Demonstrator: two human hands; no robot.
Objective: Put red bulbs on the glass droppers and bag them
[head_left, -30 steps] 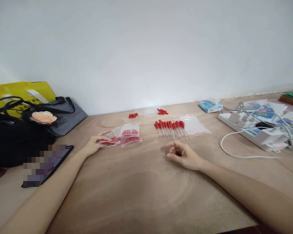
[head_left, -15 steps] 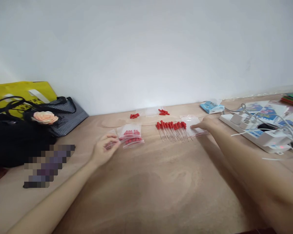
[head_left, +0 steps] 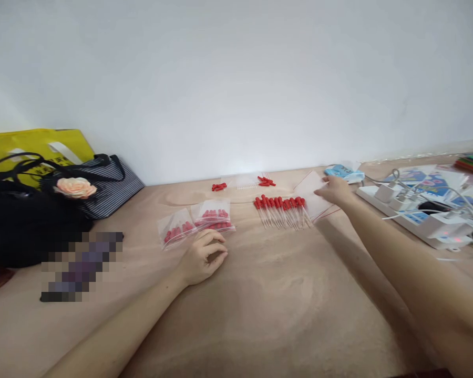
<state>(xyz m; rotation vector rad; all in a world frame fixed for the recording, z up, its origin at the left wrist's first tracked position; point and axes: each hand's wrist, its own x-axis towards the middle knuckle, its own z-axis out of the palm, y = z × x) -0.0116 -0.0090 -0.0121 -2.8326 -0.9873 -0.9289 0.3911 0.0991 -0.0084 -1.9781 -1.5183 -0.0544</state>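
My left hand [head_left: 205, 256], fingers apart and curved with nothing in them, is over the table just in front of the filled clear bags. One bag of red pieces [head_left: 177, 231] lies to its left; others [head_left: 212, 211] overlap behind it. My right hand [head_left: 335, 190] pinches an empty clear bag [head_left: 310, 185], which is lifted at one corner, at the right. Between the hands lies a row of clear droppers with red bulbs [head_left: 279, 203]. Two small heaps of loose red pieces [head_left: 219, 187] [head_left: 266, 181] lie farther back, with a clear bag [head_left: 242, 181] between them.
A blue tissue pack [head_left: 343, 172] sits behind my right hand. White power strips with plugs and cables [head_left: 413, 215] and printed sheets are at the right. A striped bag [head_left: 110, 184], a yellow bag [head_left: 35, 142] and a black bag [head_left: 27, 231] stand at the left.
My left hand has let go of the left filled bag and moved right and nearer. My right hand has moved slightly back and now lifts a clear bag from the spot where bags lay.
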